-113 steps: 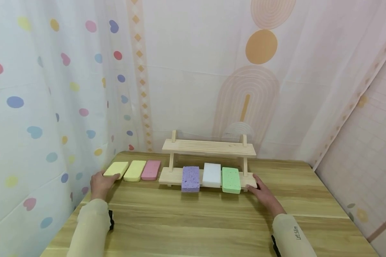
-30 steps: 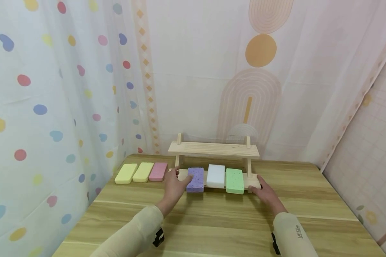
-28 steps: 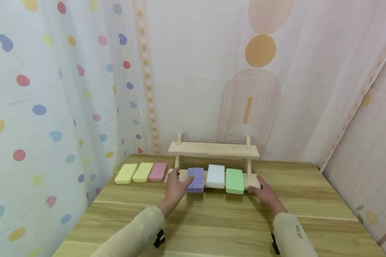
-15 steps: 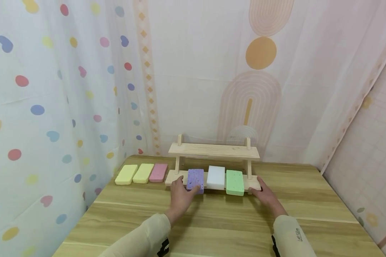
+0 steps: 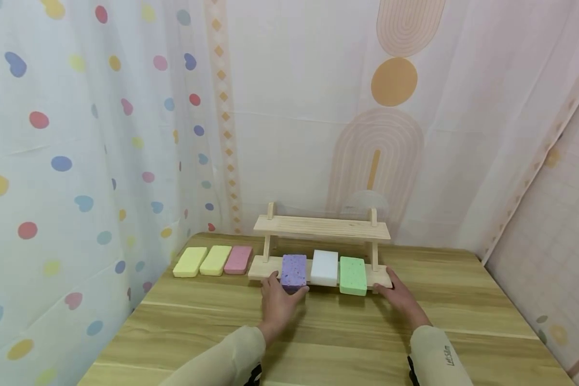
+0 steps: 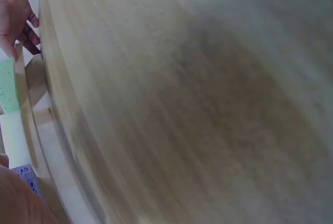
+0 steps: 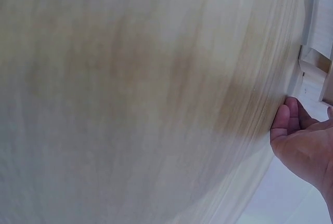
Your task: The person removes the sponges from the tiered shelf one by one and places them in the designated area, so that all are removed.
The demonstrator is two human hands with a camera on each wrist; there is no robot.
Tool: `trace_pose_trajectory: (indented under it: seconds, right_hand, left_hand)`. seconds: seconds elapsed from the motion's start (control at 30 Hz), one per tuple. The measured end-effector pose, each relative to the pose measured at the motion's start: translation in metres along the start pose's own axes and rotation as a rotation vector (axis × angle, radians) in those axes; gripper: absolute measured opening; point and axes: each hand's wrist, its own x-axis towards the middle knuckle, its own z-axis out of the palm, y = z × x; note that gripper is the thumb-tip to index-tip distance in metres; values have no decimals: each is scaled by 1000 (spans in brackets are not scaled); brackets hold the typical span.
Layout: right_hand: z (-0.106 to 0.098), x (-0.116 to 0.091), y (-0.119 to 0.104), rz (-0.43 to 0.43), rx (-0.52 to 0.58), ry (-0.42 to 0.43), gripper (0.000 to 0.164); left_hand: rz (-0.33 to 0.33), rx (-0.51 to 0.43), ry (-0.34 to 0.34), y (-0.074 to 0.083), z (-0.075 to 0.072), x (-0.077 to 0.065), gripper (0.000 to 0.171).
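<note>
A two-tier wooden shelf (image 5: 320, 227) stands towards the back of the table. Three sponges lie side by side on its lower board, overhanging the front: purple (image 5: 294, 269), white (image 5: 325, 267) and green (image 5: 353, 275). My left hand (image 5: 279, 304) reaches the purple sponge from the front and holds it, fingers at its left side and thumb by its front right corner. My right hand (image 5: 399, 296) grips the right end of the lower board. In the left wrist view the purple sponge (image 6: 27, 176) is partly hidden behind my left hand (image 6: 21, 200).
Left of the shelf, two yellow sponges (image 5: 190, 261) and a pink sponge (image 5: 238, 260) lie in a row on the wood-grain table (image 5: 328, 343). A dotted curtain (image 5: 140, 134) hangs at the left, and a patterned one (image 5: 299, 96) behind the shelf.
My left hand has left the outer yellow sponge, come to the purple sponge's left side, then slid round to its front edge. My right hand has stayed on the shelf's end.
</note>
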Motion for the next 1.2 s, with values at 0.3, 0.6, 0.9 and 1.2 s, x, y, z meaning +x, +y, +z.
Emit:
trace_pose_trajectory:
  seconds: [0.3, 0.6, 0.9, 1.2]
  right_hand:
    - [0, 0, 0, -1, -1, 1, 82]
    - [0, 2, 1, 2, -1, 4, 82]
    - [1, -1, 0, 8, -2, 3, 82]
    - [0, -1, 1, -5, 22, -2, 88]
  left_hand:
    - [-20, 2, 17, -3, 6, 4, 96]
    - [-31, 13, 9, -3, 6, 5, 87]
    - [-28, -5, 6, -3, 4, 7, 77]
    - [2, -75, -4, -7, -6, 12, 73]
